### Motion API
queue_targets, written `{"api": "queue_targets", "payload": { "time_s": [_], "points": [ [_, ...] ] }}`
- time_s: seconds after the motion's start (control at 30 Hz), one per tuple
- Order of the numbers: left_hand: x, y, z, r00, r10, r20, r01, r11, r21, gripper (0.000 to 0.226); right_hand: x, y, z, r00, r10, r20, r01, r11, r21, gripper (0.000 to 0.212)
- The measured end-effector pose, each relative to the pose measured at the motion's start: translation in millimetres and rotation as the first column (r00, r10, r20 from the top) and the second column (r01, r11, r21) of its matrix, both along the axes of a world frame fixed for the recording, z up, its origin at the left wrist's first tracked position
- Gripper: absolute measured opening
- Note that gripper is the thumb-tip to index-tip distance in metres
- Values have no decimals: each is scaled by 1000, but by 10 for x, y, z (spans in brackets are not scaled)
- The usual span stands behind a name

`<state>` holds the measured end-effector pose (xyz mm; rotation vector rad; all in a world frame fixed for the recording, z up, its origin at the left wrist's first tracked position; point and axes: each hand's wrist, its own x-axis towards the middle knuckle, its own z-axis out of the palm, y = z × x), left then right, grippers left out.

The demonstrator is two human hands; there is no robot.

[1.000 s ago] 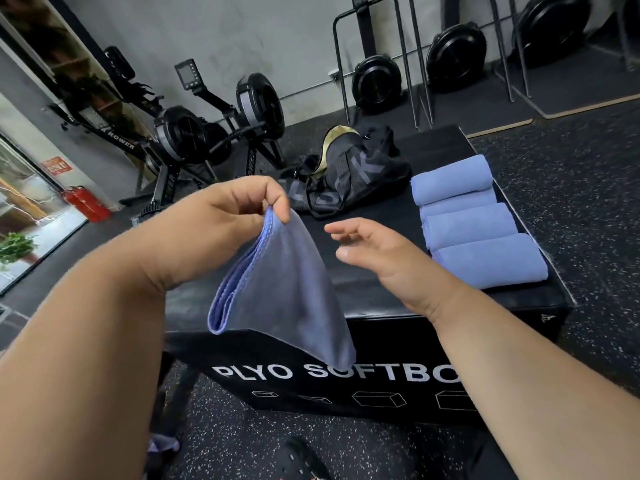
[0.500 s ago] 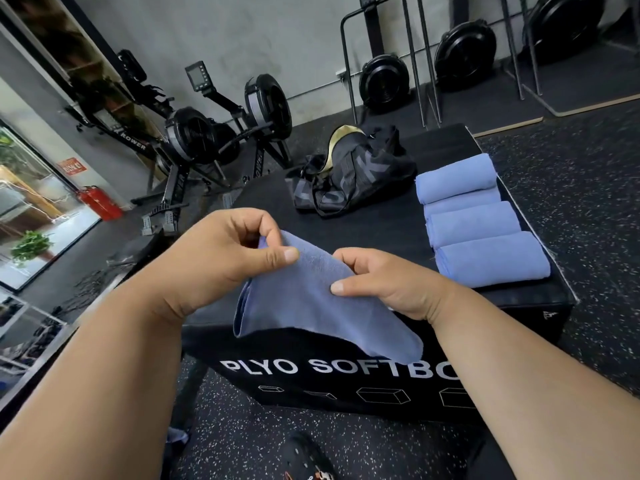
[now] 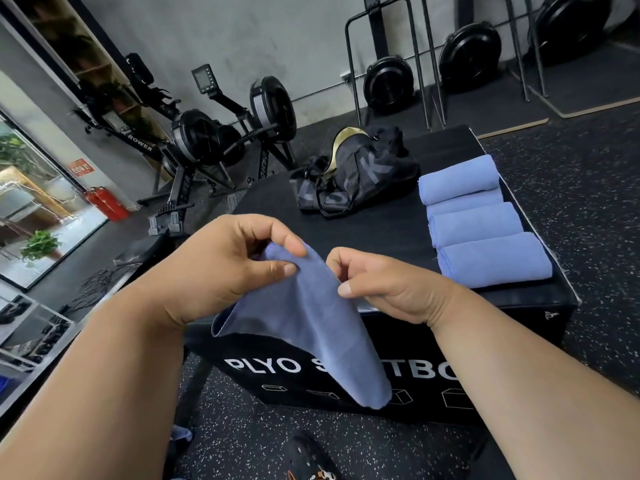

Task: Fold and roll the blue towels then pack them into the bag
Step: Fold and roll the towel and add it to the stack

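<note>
Both hands pinch the top edge of a blue towel (image 3: 304, 327), the left hand (image 3: 221, 268) beside the right hand (image 3: 384, 289); it hangs before the black plyo box (image 3: 433, 344). Four rolled towels (image 3: 481, 223) lie there, beside the black bag (image 3: 360, 174).

held towel (image 3: 311, 327): muted blue, plain
rolled towels (image 3: 485, 223): lighter periwinkle blue
gym bag (image 3: 360, 174): black, grey lettering, gold lining
plyo box (image 3: 398, 375): black, white lettering
floor (image 3: 588, 161): black, pale speckles
fire extinguisher (image 3: 107, 204): red
</note>
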<state>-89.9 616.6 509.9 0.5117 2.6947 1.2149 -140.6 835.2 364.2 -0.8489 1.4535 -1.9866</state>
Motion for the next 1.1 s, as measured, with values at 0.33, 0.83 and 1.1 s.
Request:
{"api": "queue_targets", "payload": {
  "time_s": [0.33,0.83,1.1],
  "points": [
    [39,-142,-42,996,86,11,-86,996,-38,33,-25,98,-68,988,-7,-155,50,960,275,26],
    [-193,-182,-161,975,205,-83,-181,955,235,42,-82,567,64,639,-593,-491,740,648,180,12],
    [-912,-593,-794,949,251,191,-303,894,329,43,-566,459,-327,402,-436,-805,902,342,265,31]
  ]
}}
